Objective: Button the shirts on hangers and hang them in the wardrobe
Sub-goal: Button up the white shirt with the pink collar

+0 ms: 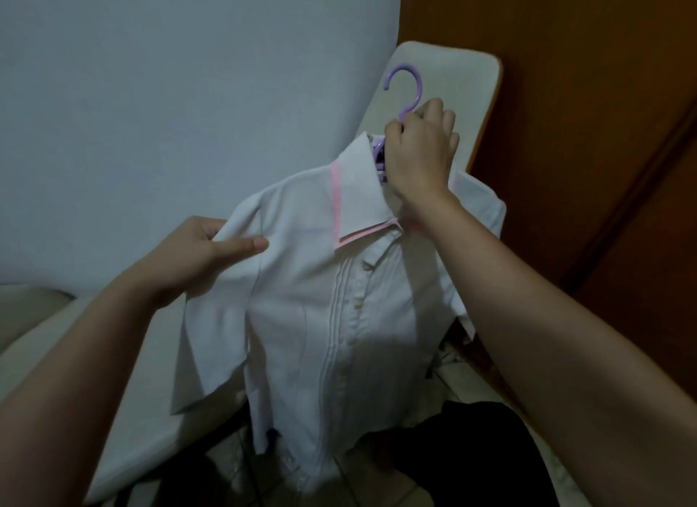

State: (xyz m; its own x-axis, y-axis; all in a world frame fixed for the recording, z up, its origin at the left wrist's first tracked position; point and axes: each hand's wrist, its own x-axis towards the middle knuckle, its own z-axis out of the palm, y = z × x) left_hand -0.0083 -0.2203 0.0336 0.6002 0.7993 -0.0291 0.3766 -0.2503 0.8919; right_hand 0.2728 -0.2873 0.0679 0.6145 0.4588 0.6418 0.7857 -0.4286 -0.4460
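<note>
Left hand (192, 253) pinches shirt (320, 318) shoulder; right hand (420, 152) grips purple hanger (405, 91) neck (shoulders hidden).

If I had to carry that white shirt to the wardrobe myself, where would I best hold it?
Probably by the purple hanger, at the neck just under its hook, coming from above. The right hand has its grip there now, and the shirt hangs straight below, buttoned front flat. The hook stays free for a rail. The left hand only pinches the shoulder, which steadies the cloth but would crease it if it bore the weight.
</note>
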